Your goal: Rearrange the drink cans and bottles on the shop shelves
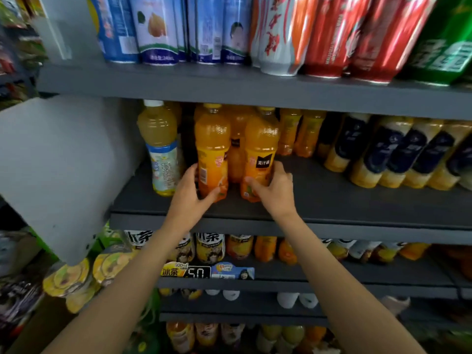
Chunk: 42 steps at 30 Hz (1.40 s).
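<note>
Two orange juice bottles stand upright side by side at the front of the middle shelf (332,200). My left hand (190,192) grips the base of the left orange bottle (212,146), thumb on its front. The lower part of the right orange bottle (260,149) is held by my right hand (274,191), whose fingers wrap round it. More orange bottles stand behind them. A pale yellow bottle with a white cap (159,146) stands just left of my left hand.
Dark-labelled yellow bottles (398,152) fill the shelf's right side. Cans line the shelf above: blue-white cans (158,29), red cans (329,34), a green can (444,44). A grey panel (58,169) juts out at left. Lower shelves hold more bottles.
</note>
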Each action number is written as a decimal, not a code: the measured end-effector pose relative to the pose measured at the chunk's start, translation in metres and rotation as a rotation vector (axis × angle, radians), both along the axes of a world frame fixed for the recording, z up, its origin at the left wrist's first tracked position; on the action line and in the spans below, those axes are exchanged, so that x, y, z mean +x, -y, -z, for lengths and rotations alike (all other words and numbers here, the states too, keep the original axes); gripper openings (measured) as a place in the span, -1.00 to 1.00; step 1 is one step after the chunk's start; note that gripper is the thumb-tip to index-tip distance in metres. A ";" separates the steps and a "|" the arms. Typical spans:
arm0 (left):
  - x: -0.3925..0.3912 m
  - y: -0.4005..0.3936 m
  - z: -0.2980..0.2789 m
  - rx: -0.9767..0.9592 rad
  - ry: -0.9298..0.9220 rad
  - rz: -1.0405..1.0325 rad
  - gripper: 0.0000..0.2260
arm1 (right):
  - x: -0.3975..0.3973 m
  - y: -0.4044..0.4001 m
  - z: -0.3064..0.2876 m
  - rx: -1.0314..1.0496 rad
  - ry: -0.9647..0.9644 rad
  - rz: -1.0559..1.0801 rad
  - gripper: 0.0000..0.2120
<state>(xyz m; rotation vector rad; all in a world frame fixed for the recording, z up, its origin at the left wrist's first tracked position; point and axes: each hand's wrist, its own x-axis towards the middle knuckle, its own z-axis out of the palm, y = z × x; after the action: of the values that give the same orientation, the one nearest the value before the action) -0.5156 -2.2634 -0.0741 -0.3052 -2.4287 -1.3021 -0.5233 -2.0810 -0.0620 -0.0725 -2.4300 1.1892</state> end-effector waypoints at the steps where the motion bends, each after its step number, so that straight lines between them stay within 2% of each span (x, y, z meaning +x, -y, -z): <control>1: -0.003 -0.001 -0.002 0.020 0.041 -0.003 -0.42 | -0.002 -0.009 0.001 0.017 -0.014 0.036 -0.48; 5: -0.008 0.002 0.000 0.047 0.112 0.008 -0.45 | -0.026 -0.048 -0.001 0.007 0.052 0.191 -0.38; 11: -0.014 0.003 0.006 0.087 0.136 -0.021 -0.45 | -0.095 -0.050 -0.018 0.002 0.159 0.121 -0.40; 16: -0.015 0.006 0.009 0.088 0.137 -0.008 -0.45 | -0.132 -0.027 -0.020 -0.026 0.208 0.175 -0.37; 22: -0.017 0.006 0.010 0.107 0.132 0.003 -0.43 | -0.131 -0.024 -0.014 -0.311 0.243 0.247 -0.42; 23: -0.017 0.006 0.009 0.111 0.134 0.009 -0.43 | -0.123 -0.025 -0.010 -0.376 0.196 0.200 -0.51; 25: -0.017 0.006 0.009 0.110 0.126 0.024 -0.42 | -0.100 -0.021 -0.003 -0.596 0.157 -0.052 -0.78; 26: -0.017 0.005 0.008 0.109 0.121 0.029 -0.40 | -0.086 -0.016 -0.003 -0.685 0.199 -0.227 -0.84; 27: -0.017 0.004 0.008 0.112 0.113 0.033 -0.39 | -0.076 -0.012 -0.002 -0.729 0.243 -0.385 -0.81; 29: -0.017 0.001 0.008 0.121 0.097 0.029 -0.36 | -0.071 -0.007 0.000 -0.622 0.281 -0.533 -0.59; 32: -0.017 -0.001 0.009 0.109 0.084 0.011 -0.35 | -0.075 0.005 0.003 -0.315 0.248 -0.479 -0.32; 37: -0.020 -0.007 0.007 0.030 0.108 0.020 -0.34 | -0.071 -0.007 0.010 -0.262 0.132 -0.309 -0.32; 42: -0.038 -0.041 0.008 -0.135 0.067 0.010 -0.34 | -0.066 -0.066 0.014 -0.092 0.051 0.032 -0.29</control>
<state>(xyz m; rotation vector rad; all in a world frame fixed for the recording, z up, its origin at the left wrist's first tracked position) -0.5536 -2.2223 -0.0823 -0.3147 -2.5806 -1.1718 -0.5892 -2.0147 -0.0764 -0.1701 -2.4071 1.2995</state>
